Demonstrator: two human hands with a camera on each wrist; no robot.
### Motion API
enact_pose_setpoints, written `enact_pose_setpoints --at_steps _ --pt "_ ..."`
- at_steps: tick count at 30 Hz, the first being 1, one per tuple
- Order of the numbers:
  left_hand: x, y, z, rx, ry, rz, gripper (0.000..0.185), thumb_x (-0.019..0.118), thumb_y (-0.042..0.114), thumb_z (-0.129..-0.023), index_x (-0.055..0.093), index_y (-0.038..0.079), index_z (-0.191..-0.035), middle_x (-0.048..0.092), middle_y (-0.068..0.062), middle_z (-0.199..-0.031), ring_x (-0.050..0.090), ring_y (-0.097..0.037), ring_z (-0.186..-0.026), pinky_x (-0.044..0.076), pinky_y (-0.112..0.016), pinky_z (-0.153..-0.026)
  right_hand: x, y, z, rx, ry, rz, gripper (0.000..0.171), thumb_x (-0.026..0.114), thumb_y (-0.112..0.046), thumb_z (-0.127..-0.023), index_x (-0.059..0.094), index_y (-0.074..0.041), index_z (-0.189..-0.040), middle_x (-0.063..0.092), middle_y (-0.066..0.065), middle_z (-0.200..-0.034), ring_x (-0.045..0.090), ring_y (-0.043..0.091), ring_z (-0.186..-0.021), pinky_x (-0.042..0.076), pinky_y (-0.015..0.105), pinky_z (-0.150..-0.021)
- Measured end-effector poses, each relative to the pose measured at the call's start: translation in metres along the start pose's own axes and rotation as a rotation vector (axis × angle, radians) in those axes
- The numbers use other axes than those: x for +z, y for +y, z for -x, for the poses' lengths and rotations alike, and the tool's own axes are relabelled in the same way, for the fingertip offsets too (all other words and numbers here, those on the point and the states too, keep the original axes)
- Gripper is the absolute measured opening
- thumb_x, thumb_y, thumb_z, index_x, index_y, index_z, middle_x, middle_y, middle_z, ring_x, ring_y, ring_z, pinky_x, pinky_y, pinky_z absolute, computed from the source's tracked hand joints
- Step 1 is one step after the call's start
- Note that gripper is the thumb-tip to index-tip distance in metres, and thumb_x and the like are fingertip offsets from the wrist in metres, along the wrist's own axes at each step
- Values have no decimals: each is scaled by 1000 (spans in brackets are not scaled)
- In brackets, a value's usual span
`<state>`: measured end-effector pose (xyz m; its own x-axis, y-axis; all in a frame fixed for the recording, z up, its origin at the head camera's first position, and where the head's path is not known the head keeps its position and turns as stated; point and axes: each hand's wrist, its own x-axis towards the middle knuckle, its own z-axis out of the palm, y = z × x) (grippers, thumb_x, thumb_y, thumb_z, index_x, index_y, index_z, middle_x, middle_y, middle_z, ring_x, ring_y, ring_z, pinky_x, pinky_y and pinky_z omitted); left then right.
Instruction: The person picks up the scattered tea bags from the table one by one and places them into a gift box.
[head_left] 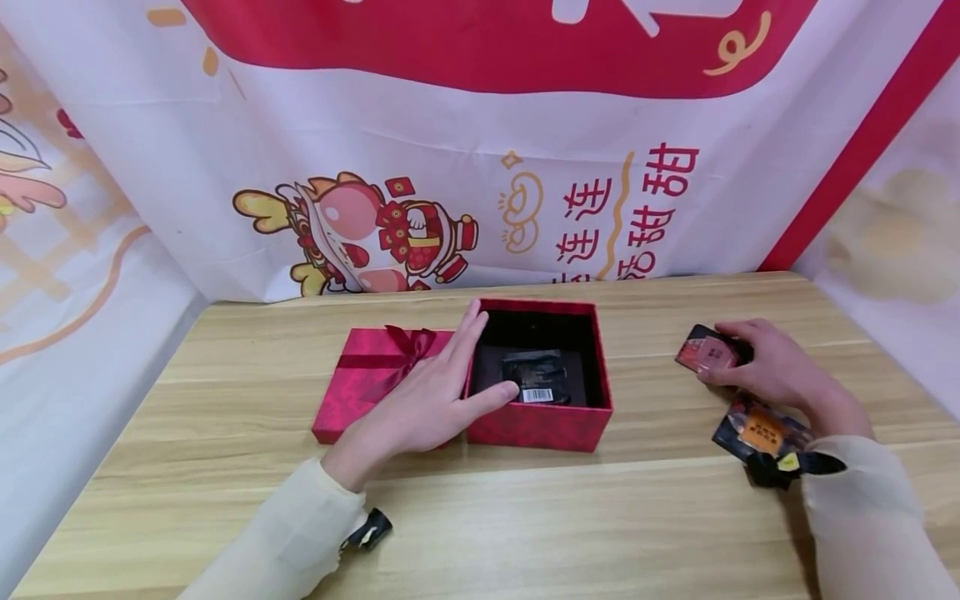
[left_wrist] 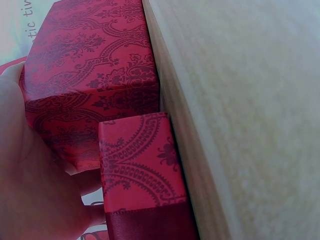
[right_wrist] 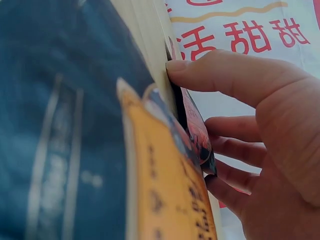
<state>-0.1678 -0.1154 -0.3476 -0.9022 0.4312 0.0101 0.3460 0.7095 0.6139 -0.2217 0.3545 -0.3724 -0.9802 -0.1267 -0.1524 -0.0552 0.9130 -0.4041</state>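
Note:
An open red patterned box point(head_left: 540, 421) stands mid-table with a dark packet point(head_left: 536, 375) bearing a barcode inside. Its red lid with a bow point(head_left: 375, 371) lies just left of it. My left hand point(head_left: 442, 392) rests flat across the lid and the box's left wall, thumb over the rim into the box; the left wrist view shows the box point(left_wrist: 90, 65) and the lid point(left_wrist: 140, 170) side by side. On the right, my right hand point(head_left: 765, 367) pinches a small red-and-black packet point(head_left: 708, 350) against the table, seen close as the packet point(right_wrist: 197, 130) under thumb and fingers.
A second dark packet with an orange label point(head_left: 765, 433) lies under my right wrist, filling the right wrist view as a blurred orange label point(right_wrist: 165, 175). Printed red-and-white banners point(head_left: 480, 142) wall the wooden table point(head_left: 525, 517) at the back and both sides.

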Motion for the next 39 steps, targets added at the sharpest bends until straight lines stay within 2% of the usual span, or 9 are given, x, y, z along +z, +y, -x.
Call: enact_pose_setpoints --at_steps 8,15,23,30,39 --pt "0 0 0 4 1 -4 101 48 83 -95 -5 42 -170 -17 32 -172 16 -21 -166 27 -62 -130 0 -2 -1 10 0 14 101 75 -61 -92 38 5 -160 31 41 -156 37 57 -132 34 79 -110" --pt "0 0 -1 1 0 -4 101 48 84 -94 -5 42 -169 -17 32 -172 16 -21 -166 27 -63 -130 -1 -4 -2 8 7 11 101 73 -63 -94 39 6 -159 31 40 -156 36 57 -135 32 80 -112" --pt "0 0 -1 0 1 -7 101 49 84 -94 -5 43 -169 -17 31 -173 17 -22 -166 27 -63 -129 -3 1 1 13 -16 25 117 81 -67 -84 34 9 -160 26 44 -156 34 58 -133 34 79 -110" --pt "0 0 -1 -2 1 0 101 49 84 -94 -5 43 -169 -16 31 -172 15 -21 -166 26 -65 -129 -4 6 3 17 -33 23 107 83 -57 -86 39 9 -157 23 45 -155 32 59 -131 34 79 -108" --pt "0 1 0 -7 -1 -1 101 49 84 -94 -5 43 -169 -16 31 -173 16 -22 -166 26 -63 -130 -4 -1 1 -3 -2 24 98 79 -56 -91 42 6 -156 32 39 -150 39 51 -124 40 75 -105"
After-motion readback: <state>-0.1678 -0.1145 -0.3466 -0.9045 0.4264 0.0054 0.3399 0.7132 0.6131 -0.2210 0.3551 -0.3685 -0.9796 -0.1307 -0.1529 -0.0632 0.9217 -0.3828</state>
